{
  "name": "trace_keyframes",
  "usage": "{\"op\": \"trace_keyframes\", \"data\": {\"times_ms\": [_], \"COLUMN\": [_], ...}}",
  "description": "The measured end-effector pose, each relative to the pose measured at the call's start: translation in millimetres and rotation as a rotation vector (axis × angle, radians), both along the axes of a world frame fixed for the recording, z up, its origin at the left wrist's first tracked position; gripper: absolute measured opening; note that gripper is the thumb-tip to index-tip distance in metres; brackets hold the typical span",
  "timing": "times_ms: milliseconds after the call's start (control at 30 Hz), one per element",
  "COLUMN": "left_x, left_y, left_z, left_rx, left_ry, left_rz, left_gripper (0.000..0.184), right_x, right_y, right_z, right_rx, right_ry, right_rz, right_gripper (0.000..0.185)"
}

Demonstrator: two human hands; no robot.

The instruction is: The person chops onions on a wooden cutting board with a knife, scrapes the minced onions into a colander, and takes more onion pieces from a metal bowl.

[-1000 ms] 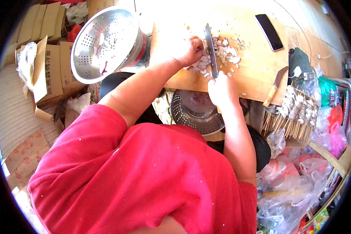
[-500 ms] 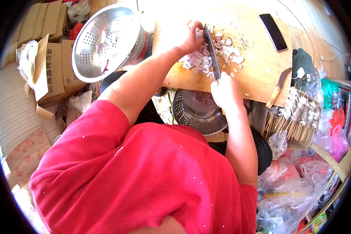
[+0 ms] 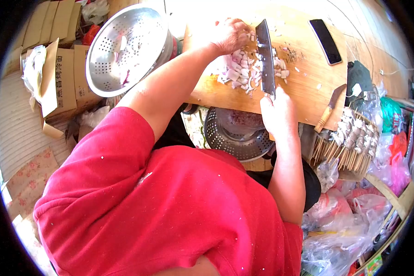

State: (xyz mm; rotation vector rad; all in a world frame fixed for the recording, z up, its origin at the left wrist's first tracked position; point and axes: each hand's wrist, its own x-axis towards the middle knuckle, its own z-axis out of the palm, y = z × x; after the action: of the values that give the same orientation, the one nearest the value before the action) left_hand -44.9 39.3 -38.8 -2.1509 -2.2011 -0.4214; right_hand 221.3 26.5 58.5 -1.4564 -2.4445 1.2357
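Note:
My right hand is wrapped round the handle of a cleaver, whose wide dark blade stands on edge over the wooden cutting board. Chopped pale purple onion is heaped left of the blade, with more pieces to its right. At the far side of the heap, my left hand is closed, its curled fingers against onion pieces near the blade; the fingertips are partly hidden and the light there is glaring.
A metal colander with some onion pieces stands left of the board. Another colander with a bowl sits below its near edge. On the board's right lie a phone and a small knife, beside skewers and plastic bags.
The cleaver and my right hand have shifted right, with the blade now more upright in view and apart from my left fingers. My left hand has moved slightly right.

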Motion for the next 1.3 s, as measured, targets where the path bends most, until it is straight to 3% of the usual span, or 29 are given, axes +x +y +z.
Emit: {"op": "trace_keyframes", "data": {"times_ms": [33,67,133,200,333,400,533,600,767,1067,1133,1200,1300], "left_x": [1.3,2.6,7.4,12.1,36.4,41.5,52.4,57.5,74.7,78.6,73.8,66.5,63.0], "left_y": [-4.5,-6.9,-17.7,-33.3,-69.5,-77.6,-82.2,-78.5,-60.6,-39.9,-44.8,-47.9,-48.2], "left_z": [11.3,6.5,0.7,-4.5,25.9,19.6,15.5,12.2,4.9,0.6,2.5,2.2,-0.7], "left_rx": [-0.02,-0.018,-0.059,-0.087,-0.161,-0.112,-0.143,-0.088,-0.025,0.05,0.063,0.074,0.12], "left_ry": [0.129,0.131,-0.351,-0.407,-0.283,-0.206,-0.16,-0.046,-0.121,-0.252,-0.295,-0.398,-0.382], "left_rz": [-0.185,-0.184,-0.088,-0.052,0.004,-0.032,-0.022,0.027,0.084,0.079,0.062,0.013,0.004], "left_gripper": [0.026,0.026,0.033,0.046,0.079,0.085,0.085,0.076,0.065,0.063,0.064,0.062,0.046], "right_x": [-0.3,-1.2,-2.5,-4.2,-10.0,-9.1,-11.2,-12.1,-12.2,-12.9,-21.7,-23.6,-21.7], "right_y": [-0.1,0.1,-2.2,-4.3,-11.8,-16.4,-19.6,-19.7,-6.6,11.1,7.9,4.1,2.8], "right_z": [1.3,4.1,5.4,1.2,-4.2,-15.2,-16.3,-17.5,-15.9,-15.6,-9.4,-17.4,-18.8], "right_rx": [0.001,-0.007,-0.016,0.0,-0.062,0.026,-0.064,-0.021,0.037,0.02,0.03,0.05,0.046], "right_ry": [0.001,-0.023,-0.042,-0.072,-0.08,0.008,-0.099,-0.088,-0.132,-0.132,-0.293,-0.278,-0.231], "right_rz": [0.0,0.001,0.008,0.019,0.012,0.038,0.038,0.036,0.028,0.062,0.038,0.02,-0.02], "right_gripper": [0.023,0.023,0.023,0.025,0.026,0.027,0.026,0.026,0.026,0.029,0.029,0.029,0.029]}}
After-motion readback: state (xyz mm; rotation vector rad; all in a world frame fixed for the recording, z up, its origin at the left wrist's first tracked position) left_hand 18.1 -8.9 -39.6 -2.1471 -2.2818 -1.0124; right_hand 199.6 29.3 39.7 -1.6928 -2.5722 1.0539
